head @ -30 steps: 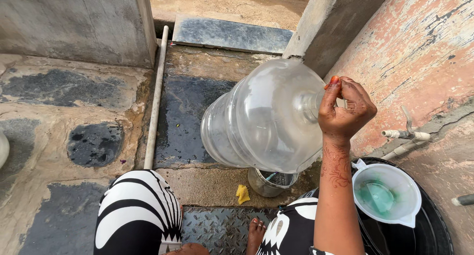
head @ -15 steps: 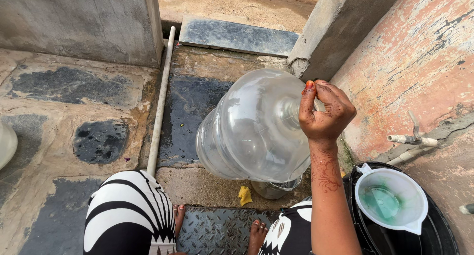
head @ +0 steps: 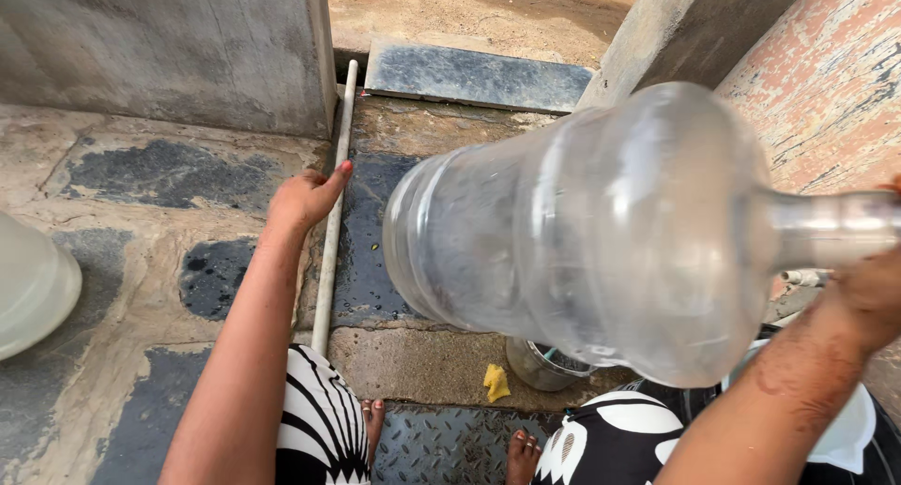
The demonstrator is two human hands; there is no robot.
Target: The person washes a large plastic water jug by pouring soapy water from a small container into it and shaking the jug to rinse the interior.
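A large clear plastic water bottle (head: 582,231) hangs on its side in the air, base to the left, neck to the right. My right hand (head: 868,292) grips the neck at the right edge of the view and is partly cut off. My left hand (head: 305,199) reaches forward over the wet stone floor, left of the bottle's base, fingers loosely together and thumb out, holding nothing. It hovers near a thin white pipe (head: 333,222).
A concrete wall (head: 160,48) stands at the back left, a peeling pink wall (head: 835,81) at the right. A metal cup (head: 544,365) and a yellow scrap (head: 496,382) lie below the bottle. A pale container (head: 33,288) sits at the left edge. My bare feet rest on a tread plate (head: 441,443).
The bottle has swung up and closer, its neck now pointing right. My left arm has come into view and reached forward. The bowl at the right is now mostly hidden.
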